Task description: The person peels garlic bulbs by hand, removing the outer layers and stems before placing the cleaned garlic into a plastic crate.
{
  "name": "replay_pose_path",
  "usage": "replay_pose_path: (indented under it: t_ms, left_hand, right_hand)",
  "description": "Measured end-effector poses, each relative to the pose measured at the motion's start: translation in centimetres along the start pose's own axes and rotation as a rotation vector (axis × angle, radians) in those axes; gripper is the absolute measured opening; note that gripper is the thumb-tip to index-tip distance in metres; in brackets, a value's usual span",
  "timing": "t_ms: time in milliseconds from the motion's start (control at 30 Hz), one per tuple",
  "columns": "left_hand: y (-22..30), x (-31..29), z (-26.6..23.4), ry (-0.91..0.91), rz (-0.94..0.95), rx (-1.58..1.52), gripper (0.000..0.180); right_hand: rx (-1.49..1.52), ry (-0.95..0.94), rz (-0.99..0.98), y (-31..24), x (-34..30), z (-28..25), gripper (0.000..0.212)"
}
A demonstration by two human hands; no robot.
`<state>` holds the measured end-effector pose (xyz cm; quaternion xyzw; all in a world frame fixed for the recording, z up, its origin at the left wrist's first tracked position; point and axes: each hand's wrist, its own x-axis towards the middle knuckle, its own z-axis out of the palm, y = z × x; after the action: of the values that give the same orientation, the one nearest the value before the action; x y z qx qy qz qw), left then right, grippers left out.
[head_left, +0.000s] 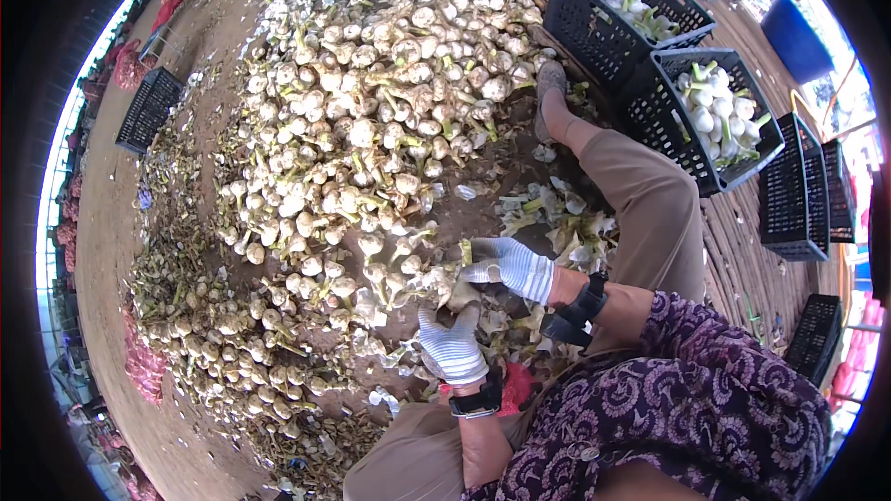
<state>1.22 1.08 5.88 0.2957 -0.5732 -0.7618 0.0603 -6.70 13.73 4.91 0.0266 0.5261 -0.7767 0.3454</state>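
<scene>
Both my hands wear white-and-grey striped gloves with grey palms. My right hand (512, 269) is closed round a garlic bulb, whose short greenish stem (466, 252) sticks up past the fingers. Pale skin of the garlic bulb (461, 294) shows below those fingers, partly hidden. Just nearer to me, my left hand (453, 345) has its thumb and forefinger apart in a V under the bulb. Whether it touches the bulb is hard to make out. Beyond the hands spreads a large heap of garlic bulbs (371, 130) with roots and cut stems.
Black plastic crates stand at the right; a near crate (664, 116) and a farther crate (585, 28) hold cleaner white garlic. Peeled skins (548, 209) lie by my right leg. Another black crate (148, 111) stands far left. A blue bin (796, 42) is at the upper right.
</scene>
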Motion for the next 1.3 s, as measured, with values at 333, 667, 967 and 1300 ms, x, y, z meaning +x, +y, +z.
replay_pose_path:
  t_ms: [333,667,967,1300]
  left_hand:
    - [-1.6,-0.2,-0.4,-0.001,0.157,0.085,0.038]
    - [0.1,0.3,-0.9,-0.213,-0.082,-0.703,0.056]
    - [0.1,0.1,-0.5,-0.196,-0.103,-0.682,0.051]
    - [0.9,-0.2,0.0,-0.096,-0.018,-0.498,0.045]
  right_hand:
    - [-0.088,-0.073,-0.128,1.0,-0.1,0.4,0.038]
    - [0.031,-0.198,-0.248,-0.7,-0.2,0.2,0.042]
    - [-0.382,-0.004,-0.168,-1.4,-0.6,1.3,0.038]
    - [-0.361,-0.090,0.032,-3.5,-0.7,1.5,0.054]
